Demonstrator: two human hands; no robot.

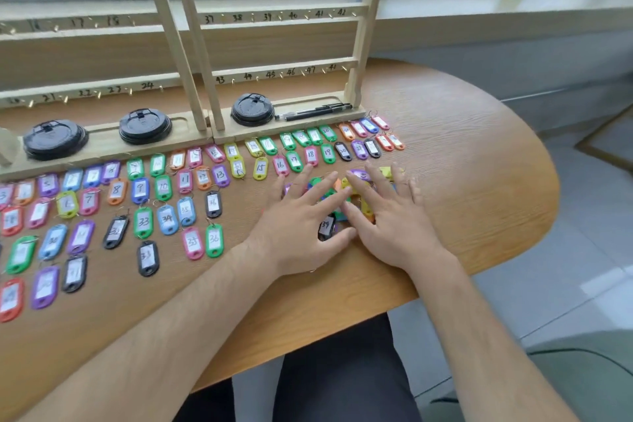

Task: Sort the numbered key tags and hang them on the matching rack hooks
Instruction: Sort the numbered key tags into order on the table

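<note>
Forearms: both bare, stretched across the counter (462,154) toward the rack (284,70), meeting in front of its right-hand section.
Left hand (301,223): laid palm down on the loose pile (322,195); fingers (298,179) straight and fanned wide, pressing on the tags, gripping nothing.
Right hand (390,219): just beside the left, thumbs nearly meeting; fingers (376,178) likewise splayed flat over the same heap, holding nothing.
Why flat: the spread palms look meant to smear the heap thin so the numbers can be read.
Pile: mixed colours, unsorted, in front of the rack's right-hand base and mostly hidden under both palms.
Black tag (325,226): marked 39, showing between the two thumbs at the side of the pile away from the rack.
Rows of tags (144,221): face up, roughly in number order along the front of the rack's base and outward from its left half, apparently staged for quick hanging.
Hooks (234,80): numbered on the rails; none in view carries a tag.
Lids (252,110) and pens (313,111): resting on the rack's base tray.
Stage: sorting under way, hanging not yet begun.
</note>
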